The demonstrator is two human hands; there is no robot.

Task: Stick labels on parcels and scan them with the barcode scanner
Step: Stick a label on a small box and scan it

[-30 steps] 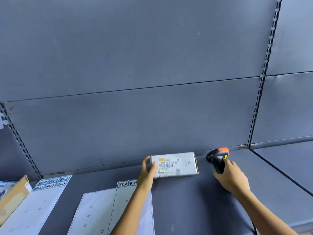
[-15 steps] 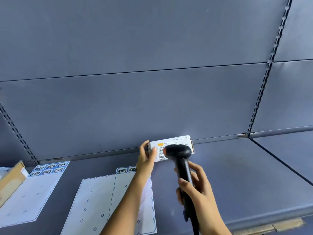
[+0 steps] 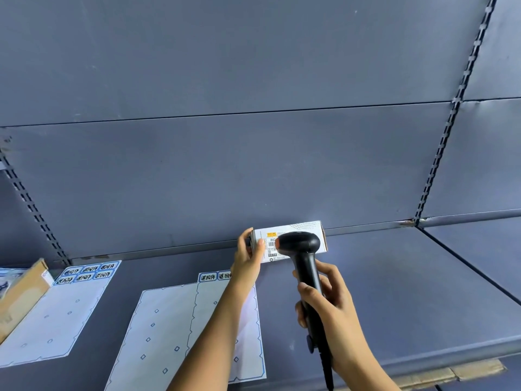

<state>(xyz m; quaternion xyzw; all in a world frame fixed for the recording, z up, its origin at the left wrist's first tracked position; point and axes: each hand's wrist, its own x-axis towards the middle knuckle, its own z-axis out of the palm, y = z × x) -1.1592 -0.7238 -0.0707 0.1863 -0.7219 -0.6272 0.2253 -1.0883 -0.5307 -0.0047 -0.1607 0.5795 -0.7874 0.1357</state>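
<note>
On the grey shelf (image 3: 394, 292), near its back panel, white parcel (image 3: 298, 227) with long axis left to right, labelled face toward the viewer; left hand (image 3: 249, 261) grips its left end; right hand (image 3: 329, 303) clenched round the black barcode scanner (image 3: 300, 244), handle upright, head aimed at the label (image 3: 270, 245); label sheets (image 3: 169, 328) lie flat nearby; cardboard box (image 3: 19, 294) at far left, contents unseen.

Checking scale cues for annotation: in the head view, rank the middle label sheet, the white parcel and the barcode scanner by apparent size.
1. middle label sheet: clearly largest.
2-3. barcode scanner and white parcel: look about alike. The scanner is nearer the camera, so they are left unranked.
</note>
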